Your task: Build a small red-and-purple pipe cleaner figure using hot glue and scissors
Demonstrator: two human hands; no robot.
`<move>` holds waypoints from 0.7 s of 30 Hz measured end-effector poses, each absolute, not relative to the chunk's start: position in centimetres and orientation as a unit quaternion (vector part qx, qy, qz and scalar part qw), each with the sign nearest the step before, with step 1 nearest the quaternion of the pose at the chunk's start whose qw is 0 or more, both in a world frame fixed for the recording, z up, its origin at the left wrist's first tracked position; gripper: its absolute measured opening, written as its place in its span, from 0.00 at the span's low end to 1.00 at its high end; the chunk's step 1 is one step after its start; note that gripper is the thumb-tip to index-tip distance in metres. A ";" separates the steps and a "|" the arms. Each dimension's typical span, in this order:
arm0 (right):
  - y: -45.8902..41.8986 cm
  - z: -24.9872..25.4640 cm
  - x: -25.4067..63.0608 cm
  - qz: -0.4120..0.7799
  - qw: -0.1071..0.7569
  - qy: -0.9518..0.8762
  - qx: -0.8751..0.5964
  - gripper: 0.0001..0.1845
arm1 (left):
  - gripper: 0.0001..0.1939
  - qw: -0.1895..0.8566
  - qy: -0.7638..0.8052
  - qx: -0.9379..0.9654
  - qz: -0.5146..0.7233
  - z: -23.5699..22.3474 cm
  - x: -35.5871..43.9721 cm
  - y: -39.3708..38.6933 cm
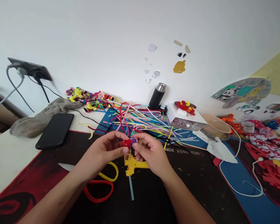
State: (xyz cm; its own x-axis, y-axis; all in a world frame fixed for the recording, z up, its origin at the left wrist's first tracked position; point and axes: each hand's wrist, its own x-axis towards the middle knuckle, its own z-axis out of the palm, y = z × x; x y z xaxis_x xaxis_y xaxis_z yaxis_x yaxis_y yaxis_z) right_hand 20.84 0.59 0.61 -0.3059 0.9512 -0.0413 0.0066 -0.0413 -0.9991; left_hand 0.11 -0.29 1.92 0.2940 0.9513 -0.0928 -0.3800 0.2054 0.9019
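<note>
Between both hands is a small fuzzy red and purple pipe-cleaner piece (130,142), held above the dark mat. My left hand (110,146) pinches its red side with thumb and fingers. From the other side, my right hand (149,151) grips the purple part, its fingers curled. Just below lies a yellow glue gun (132,165), partly hidden by my right hand, with a pale glue stick (131,188) poking out toward me. Scissors (99,191) with one red and one yellow handle rest left of it, partly under my left forearm.
Loose pipe cleaners (140,116) pile up behind the hands. A black thermos (157,96) and a white box (186,119) stand near the wall. At left are a phone (55,131) and finished pipe-cleaner figures (78,94). A white cable (238,194) loops at right.
</note>
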 end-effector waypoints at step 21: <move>-0.1 0.1 20.7 0.370 0.433 -0.681 -0.460 0.11 | 0.12 0.502 0.461 0.543 0.491 0.5 0.8 -0.6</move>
State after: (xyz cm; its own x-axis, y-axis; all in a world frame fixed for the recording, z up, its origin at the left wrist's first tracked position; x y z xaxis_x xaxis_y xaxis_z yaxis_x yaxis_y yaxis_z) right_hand 20.66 -0.10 0.08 -0.2012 0.9474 0.2487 0.3055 0.3019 -0.9030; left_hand 0.84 -0.58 0.55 0.0937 0.9932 0.0697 0.0068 -0.0706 0.9975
